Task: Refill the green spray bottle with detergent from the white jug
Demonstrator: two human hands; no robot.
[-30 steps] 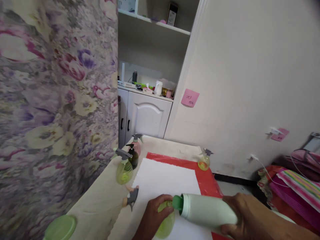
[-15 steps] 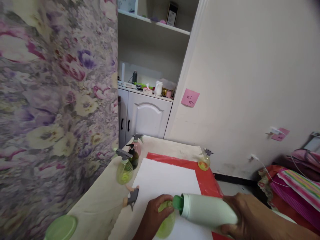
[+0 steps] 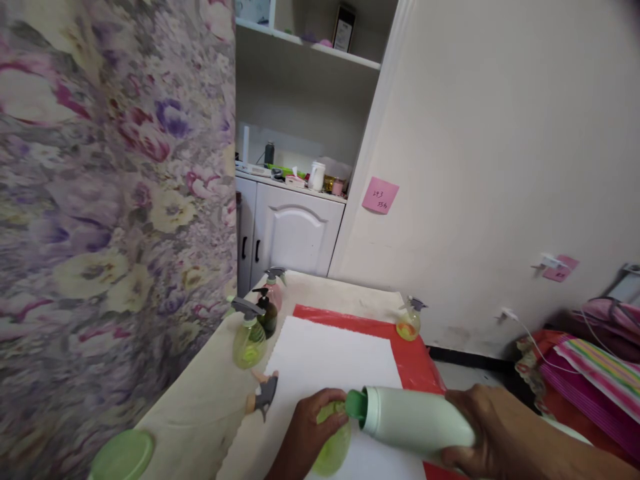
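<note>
Holding fast on both sides now, with everything turning on one meeting point: the green spout against the top of the small yellow-green bottle! The right hand has the pale mint bottle wrapped toward its base, fingers closed round the body, and look at that long axis, laid nearly flat across the view, mouth end to the left, base out by the right wrist. Over to the left hand, thumb and fingers curled about the upper part of the yellow-green bottle, which stands roughly upright, crosswise to the mint one. So the yellow-green bottle sits directly left of the mint mouth, over the white sheet on the counter, with the left hand much the nearer to that meeting point. Does spout touch neck? Fingers hide it; can't tell. Nor can I tell whether the small bottle rests on the sheet. Just left of the left hand lies a loose grey spray head, and near the lower left corner, a round green lid.
</note>
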